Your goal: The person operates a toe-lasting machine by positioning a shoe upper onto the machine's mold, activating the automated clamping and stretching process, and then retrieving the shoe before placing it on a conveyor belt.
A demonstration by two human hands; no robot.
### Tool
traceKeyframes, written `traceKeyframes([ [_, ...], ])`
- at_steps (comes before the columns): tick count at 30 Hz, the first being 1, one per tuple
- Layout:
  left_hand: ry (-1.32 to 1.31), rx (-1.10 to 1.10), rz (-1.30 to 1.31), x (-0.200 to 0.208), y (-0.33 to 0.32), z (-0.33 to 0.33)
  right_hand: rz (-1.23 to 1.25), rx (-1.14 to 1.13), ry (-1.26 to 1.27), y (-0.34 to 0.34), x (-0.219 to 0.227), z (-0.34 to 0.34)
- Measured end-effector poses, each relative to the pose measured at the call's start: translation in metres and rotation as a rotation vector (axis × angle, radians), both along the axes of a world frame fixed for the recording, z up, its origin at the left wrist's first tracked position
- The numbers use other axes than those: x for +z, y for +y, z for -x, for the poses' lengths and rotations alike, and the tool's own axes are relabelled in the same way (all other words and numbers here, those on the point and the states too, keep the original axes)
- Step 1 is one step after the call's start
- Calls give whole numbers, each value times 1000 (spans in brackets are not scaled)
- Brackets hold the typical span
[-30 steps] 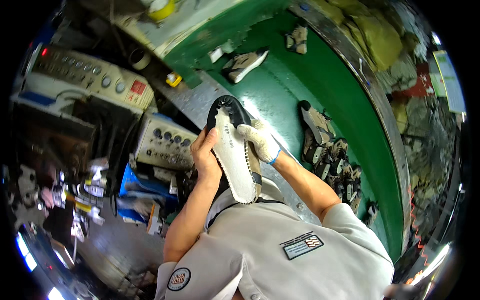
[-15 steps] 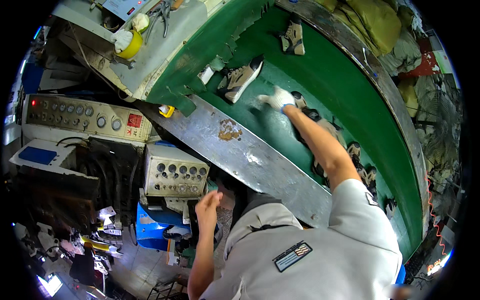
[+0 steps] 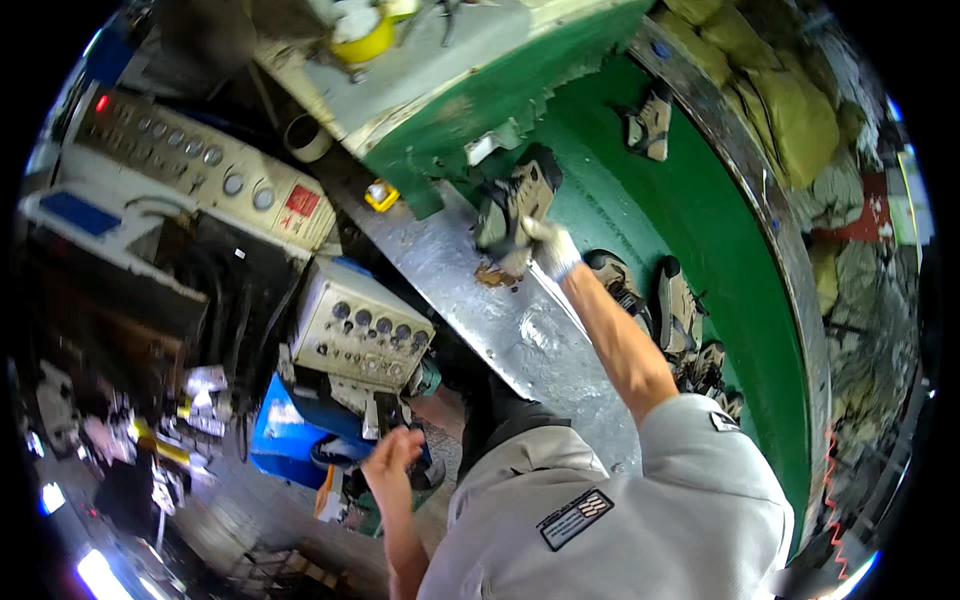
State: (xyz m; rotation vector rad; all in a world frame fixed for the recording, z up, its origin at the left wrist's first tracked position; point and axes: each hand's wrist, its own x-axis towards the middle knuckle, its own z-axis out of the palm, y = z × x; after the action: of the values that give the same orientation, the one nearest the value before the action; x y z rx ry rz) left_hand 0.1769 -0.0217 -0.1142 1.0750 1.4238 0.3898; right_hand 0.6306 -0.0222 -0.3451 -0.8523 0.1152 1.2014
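My right hand [image 3: 551, 250], in a white glove, grips the near end of a beige and black shoe [image 3: 530, 190]. The shoe's dark toe points away from me, and its near end is over the edge of the metal ledge [image 3: 540, 335]. My bare left hand [image 3: 392, 458] hangs low by the control box, its fingers curled in with nothing seen in them. Beyond my right forearm, more shoes [image 3: 680, 308] lie in the green trough [image 3: 590, 190], and a single shoe [image 3: 651, 125] rests at its far end.
To the left stand a control panel [image 3: 190, 160] with a red light and a smaller control box [image 3: 365, 335] with several knobs. A yellow container [image 3: 365, 42] sits on the far table. Olive sacks [image 3: 785, 110] are heaped beyond the trough's right rim. A blue machine part [image 3: 285, 430] stands low left.
My right hand has come from open trough floor to the shoe and taken hold of it. The shoe has shifted toward me, over the metal ledge. The whole view has turned somewhat.
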Motion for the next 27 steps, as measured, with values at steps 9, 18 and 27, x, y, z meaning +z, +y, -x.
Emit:
traceKeyframes([
  [9,-443,-14,-279,48,129,20,-260,409,539,28,180,250],
  [18,-595,333,-158,45,148,184,-261,779,41,79,270,394],
  [27,-379,731,-325,38,154,244,-150,804,-234,124,275,473],
])
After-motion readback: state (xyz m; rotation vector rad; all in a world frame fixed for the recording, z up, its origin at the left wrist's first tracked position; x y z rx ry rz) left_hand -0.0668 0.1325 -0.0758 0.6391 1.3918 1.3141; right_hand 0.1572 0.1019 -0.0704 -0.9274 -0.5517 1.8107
